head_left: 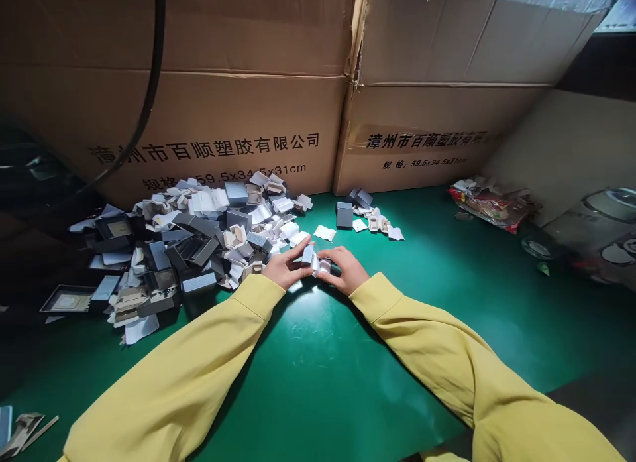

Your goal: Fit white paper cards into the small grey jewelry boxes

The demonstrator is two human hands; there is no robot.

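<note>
**A:** Head view. Surface and room?

**B:** Green table (318, 382), dim light. A wall of cardboard cartons runs across the top of the frame. A black cable (149, 104) hangs at upper left.

**A:** Counts?

**B:** Two printed cartons stand side by side, the left carton (199, 117) and the right carton (422, 137), with more cardboard stacked above each. The pile (189, 243) of grey boxes and white paper pieces at centre left is too many to count. A small cluster (365, 213) at upper centre has about two grey boxes and a few white bits. One loose white slip (324, 232) lies between them. There is crumpled litter (489, 203) at right.

**A:** Containers?

**B:** The cartons' contents are not visible. An open shallow tray (67, 299) at the left edge holds a pale insert.

**A:** Hands?

**B:** Both are in yellow sleeves and meet at frame centre, just right of the pile. The left hand (283, 268) has its fingers closed on a small grey box (308, 254). The right hand (345, 268) is curled around a white piece (322, 266) pressed against that box, low over the table.
</note>
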